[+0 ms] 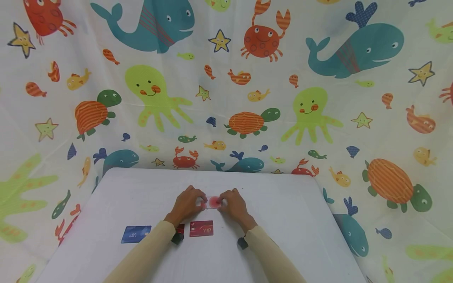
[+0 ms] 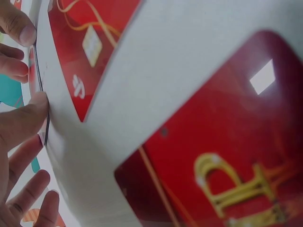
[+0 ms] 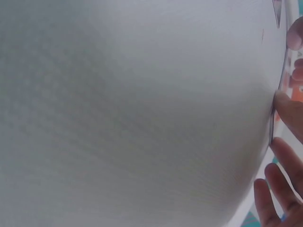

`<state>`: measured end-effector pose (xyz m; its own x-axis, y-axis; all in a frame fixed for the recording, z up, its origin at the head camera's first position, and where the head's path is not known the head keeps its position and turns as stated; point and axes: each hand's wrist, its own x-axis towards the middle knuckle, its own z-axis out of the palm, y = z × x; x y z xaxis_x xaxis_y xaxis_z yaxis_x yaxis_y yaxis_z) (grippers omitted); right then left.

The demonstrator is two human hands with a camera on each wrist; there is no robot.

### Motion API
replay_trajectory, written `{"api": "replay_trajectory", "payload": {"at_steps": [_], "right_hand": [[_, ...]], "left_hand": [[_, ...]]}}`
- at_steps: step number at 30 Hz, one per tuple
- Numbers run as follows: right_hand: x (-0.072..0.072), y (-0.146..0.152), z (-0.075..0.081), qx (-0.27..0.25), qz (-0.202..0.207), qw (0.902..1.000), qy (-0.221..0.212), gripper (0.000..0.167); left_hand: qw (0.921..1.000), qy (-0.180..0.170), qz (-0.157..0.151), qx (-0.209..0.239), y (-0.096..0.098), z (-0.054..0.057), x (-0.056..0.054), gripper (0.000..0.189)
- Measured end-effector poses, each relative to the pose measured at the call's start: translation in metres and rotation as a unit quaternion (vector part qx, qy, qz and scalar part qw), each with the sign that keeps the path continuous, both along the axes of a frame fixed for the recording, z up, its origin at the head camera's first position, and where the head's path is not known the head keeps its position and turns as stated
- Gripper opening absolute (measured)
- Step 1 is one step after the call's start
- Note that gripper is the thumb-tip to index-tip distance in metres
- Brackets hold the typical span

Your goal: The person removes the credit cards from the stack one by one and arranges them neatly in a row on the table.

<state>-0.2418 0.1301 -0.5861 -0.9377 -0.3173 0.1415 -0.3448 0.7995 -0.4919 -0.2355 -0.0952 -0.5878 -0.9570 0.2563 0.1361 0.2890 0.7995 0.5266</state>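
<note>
A pale card with a pinkish-red round patch (image 1: 214, 202) is between both hands near the middle of the table. My left hand (image 1: 188, 202) pinches its left end, thumb at the near edge and index finger at the far edge. At the right end, my right hand (image 1: 235, 205) pinches it likewise. The left wrist view shows the held card nearly edge-on, with the left thumb (image 2: 35, 111) on its near edge. The right thumb (image 3: 283, 100) presses that same edge in the right wrist view. The card's ends are partly hidden by fingers.
A red VIP card (image 1: 201, 228) lies in front of the hands. Another red card (image 1: 181, 228) is mostly hidden by the left wrist and its black camera (image 1: 177, 238). Left of the forearm lies a blue VIP card (image 1: 136, 234). Behind the white table (image 1: 283, 196) hangs a sea-animal curtain (image 1: 219, 110).
</note>
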Motion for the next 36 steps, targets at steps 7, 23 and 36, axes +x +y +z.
{"api": "replay_trajectory", "payload": {"at_steps": [7,23,36], "right_hand": [[0.000,0.001,-0.003,-0.003,0.001,0.9999,0.011,0.022],[0.001,0.004,0.009,-0.016,-0.018,0.9997,-0.007,0.023],[0.003,0.011,0.012,0.008,-0.010,0.9999,0.010,0.026]], "left_hand": [[1.0000,0.005,-0.001,-0.005,0.000,0.002,0.001,0.026],[0.9992,0.038,-0.008,-0.002,0.004,0.013,0.000,0.024],[0.9978,0.051,-0.021,-0.037,0.007,0.017,0.001,0.023]]}}
